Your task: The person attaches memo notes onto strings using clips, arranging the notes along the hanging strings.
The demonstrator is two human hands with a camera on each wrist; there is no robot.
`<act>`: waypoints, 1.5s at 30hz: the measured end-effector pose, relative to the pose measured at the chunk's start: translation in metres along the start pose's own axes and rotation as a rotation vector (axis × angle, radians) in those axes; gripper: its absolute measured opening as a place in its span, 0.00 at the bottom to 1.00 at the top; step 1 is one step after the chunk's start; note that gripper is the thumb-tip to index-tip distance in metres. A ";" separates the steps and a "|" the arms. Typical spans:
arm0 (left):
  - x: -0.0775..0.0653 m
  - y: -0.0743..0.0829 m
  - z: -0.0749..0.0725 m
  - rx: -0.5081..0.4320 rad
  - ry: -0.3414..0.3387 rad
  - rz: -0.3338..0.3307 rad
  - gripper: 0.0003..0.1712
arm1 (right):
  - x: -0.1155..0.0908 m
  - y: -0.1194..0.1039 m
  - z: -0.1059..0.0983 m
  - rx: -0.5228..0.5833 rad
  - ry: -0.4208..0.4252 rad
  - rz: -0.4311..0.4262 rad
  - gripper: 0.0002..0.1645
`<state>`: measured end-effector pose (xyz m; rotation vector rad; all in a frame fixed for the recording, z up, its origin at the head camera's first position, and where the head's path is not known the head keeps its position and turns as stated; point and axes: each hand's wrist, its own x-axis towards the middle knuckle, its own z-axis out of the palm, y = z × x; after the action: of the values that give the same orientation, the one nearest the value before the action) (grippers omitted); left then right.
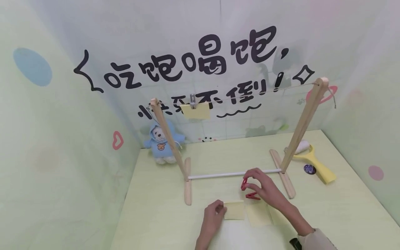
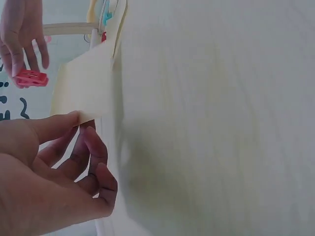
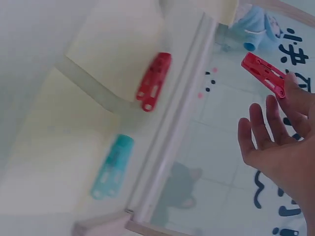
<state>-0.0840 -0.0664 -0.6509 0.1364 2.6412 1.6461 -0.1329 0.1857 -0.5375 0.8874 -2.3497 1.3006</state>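
My left hand (image 1: 213, 217) pinches the left edge of a pale yellow paper square (image 2: 86, 88) between thumb and fingers, low over the table. Between the thumb and a finger of my right hand (image 1: 264, 185) is a red clothespin (image 3: 264, 74), held above the table; the other fingers are spread. A second red clothespin (image 3: 153, 81) lies below that hand, close to another yellow paper (image 1: 259, 214). A teal clothespin (image 3: 112, 167) lies beside a further paper (image 3: 54, 147) in the right wrist view; in the head view my right hand and arm cover it.
A wooden stand has two posts (image 1: 304, 121), a white crossbar (image 1: 218, 175) and a string across the top. A grey clip (image 1: 192, 101) holds a yellow paper (image 1: 201, 111) on the string. Behind stand a blue-clad plush toy (image 1: 160, 147), a yellow-handled tool (image 1: 322, 168) and a dark oval object (image 1: 309, 169).
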 end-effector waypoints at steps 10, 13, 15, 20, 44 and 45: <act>0.025 0.057 -0.031 -0.123 0.140 0.119 0.07 | 0.053 -0.052 -0.055 -0.085 0.062 -0.086 0.26; 0.031 0.103 -0.051 -0.143 0.146 0.041 0.08 | 0.066 -0.064 -0.066 -0.081 0.057 -0.114 0.24; 0.039 0.121 -0.059 -0.158 0.156 0.027 0.08 | 0.073 -0.071 -0.073 -0.076 0.054 -0.139 0.16; 0.060 0.157 -0.074 -0.189 0.159 0.074 0.09 | 0.092 -0.089 -0.086 -0.079 0.069 -0.214 0.21; 0.115 0.271 -0.123 -0.475 0.172 0.211 0.12 | 0.196 -0.163 -0.140 -0.234 0.211 -0.322 0.15; 0.116 0.273 -0.123 -0.493 0.165 0.218 0.12 | 0.200 -0.165 -0.141 -0.234 0.217 -0.330 0.14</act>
<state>-0.1916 -0.0462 -0.3486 0.2924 2.2958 2.4180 -0.1809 0.1659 -0.2473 0.9556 -2.0309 0.9195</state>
